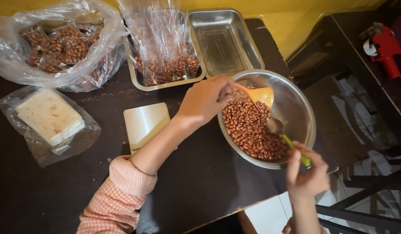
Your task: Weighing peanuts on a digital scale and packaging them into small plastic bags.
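A dark table (200, 182) filled most of the frame. At its upper left lay one large clear plastic bag (57, 43), open at the top and stuffed with small sealed packets of peanuts, too many and too bunched to count. Right of centre sat one round steel bowl (296, 108), about half full of red-brown peanuts (252, 130) heaped toward its left side. Along the top edge stood two steel trays side by side: the left tray (135, 73) held a crowd of upright clear bags (165, 52) with peanuts in their bottoms, and the right tray (222, 43) was bare inside. At the left, one clear bag (48, 121) held a pale flat block. One small square scale (146, 123) with a shiny top lay near the middle. One red tape dispenser (384, 47) rested at the upper right on another surface.

The left hand (204, 102) reached from a checked pink sleeve (118, 195) across the table to the bowl's left rim, fingers curled closed around a small clear packet and an orange funnel (261, 95) held over the peanuts. The right hand (306, 173), at the lower right, pinched the green handle of a spoon (276, 126) whose bowl dipped among the peanuts.
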